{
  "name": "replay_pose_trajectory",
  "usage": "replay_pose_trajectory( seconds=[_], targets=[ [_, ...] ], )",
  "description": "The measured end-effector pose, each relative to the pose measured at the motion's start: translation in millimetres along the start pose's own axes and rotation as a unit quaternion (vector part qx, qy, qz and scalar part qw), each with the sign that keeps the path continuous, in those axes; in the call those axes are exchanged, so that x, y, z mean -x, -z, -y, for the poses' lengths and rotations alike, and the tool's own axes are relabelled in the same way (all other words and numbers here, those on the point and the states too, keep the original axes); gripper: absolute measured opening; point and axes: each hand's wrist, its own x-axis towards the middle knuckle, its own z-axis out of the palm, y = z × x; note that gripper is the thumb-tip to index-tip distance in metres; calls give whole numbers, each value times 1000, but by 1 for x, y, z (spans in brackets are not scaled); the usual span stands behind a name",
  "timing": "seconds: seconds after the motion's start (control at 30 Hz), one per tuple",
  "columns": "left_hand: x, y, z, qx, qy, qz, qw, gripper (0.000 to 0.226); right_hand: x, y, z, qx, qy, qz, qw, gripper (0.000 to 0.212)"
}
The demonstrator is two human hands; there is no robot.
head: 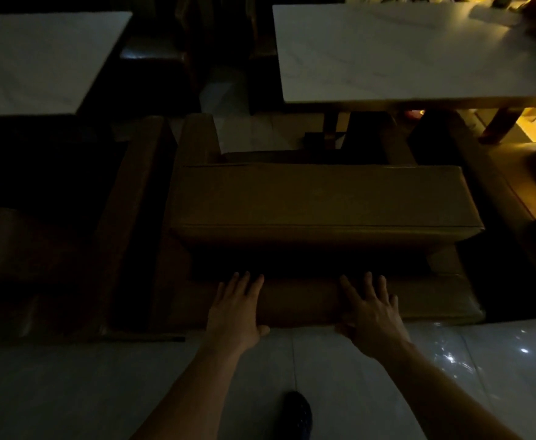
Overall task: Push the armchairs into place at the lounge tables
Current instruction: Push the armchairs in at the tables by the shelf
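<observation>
My left hand (238,308) and right hand (371,308) lie flat, grip wide, on the armchair (320,198) back; bench (403,52) beyond.

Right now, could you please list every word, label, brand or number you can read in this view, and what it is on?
None can be read. The armchair, both hands (left hand, right hand), and the white table show no lettering. The objects at the table's far right corner are too dim and blurred to tell.

Both hands, left hand (236,308) and right hand (370,312), press the armchair (324,201) back.
</observation>
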Motion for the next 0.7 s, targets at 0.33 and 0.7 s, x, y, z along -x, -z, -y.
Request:
replay_pose_trajectory(
  seconds=[0.33, 0.7],
  targets=[
    [74, 45, -35, 50, -3, 0, 999, 92, 90, 49, 8, -68, -21, -20, 997, 88],
    [115, 118, -165, 71, -72, -59, 993, 88, 171, 133, -64, -45, -19, -109, 993, 86]
  ],
)
